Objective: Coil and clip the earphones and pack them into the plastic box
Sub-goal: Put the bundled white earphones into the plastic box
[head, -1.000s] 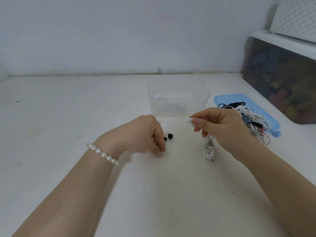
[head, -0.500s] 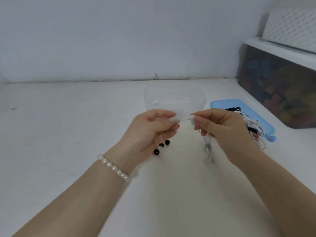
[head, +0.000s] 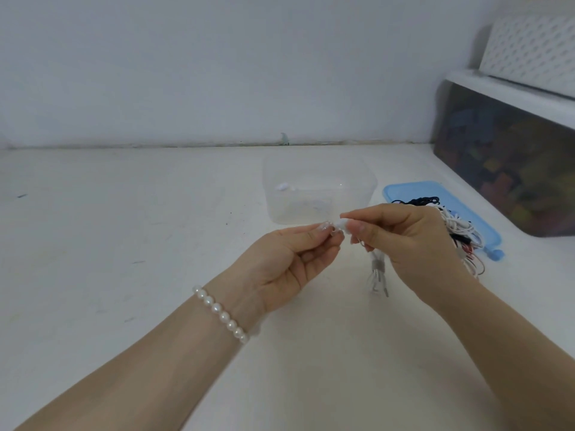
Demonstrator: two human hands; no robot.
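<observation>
My right hand [head: 413, 241] holds a white earphone by its earbud [head: 433, 226] at the fingertips. The coiled white cable [head: 377, 272], bound by a grey clip, hangs below that hand. My left hand [head: 289, 262] meets the earbud from the left, thumb and forefinger pinching a small pale ear tip against it. The clear plastic box [head: 317, 194] stands open just behind both hands, with a small white piece inside. A tangle of white, black and red earphones [head: 460, 231] lies on the blue lid [head: 413, 194], partly hidden by my right hand.
A large dark storage bin [head: 510, 169] with a white lid stands at the right, a white perforated basket [head: 529, 48] on top of it. The white table [head: 124, 244] runs back to a pale wall.
My left hand left the small black tips on the table, rose and came to the earbud held in my right hand. Those black tips are now hidden behind my left hand.
</observation>
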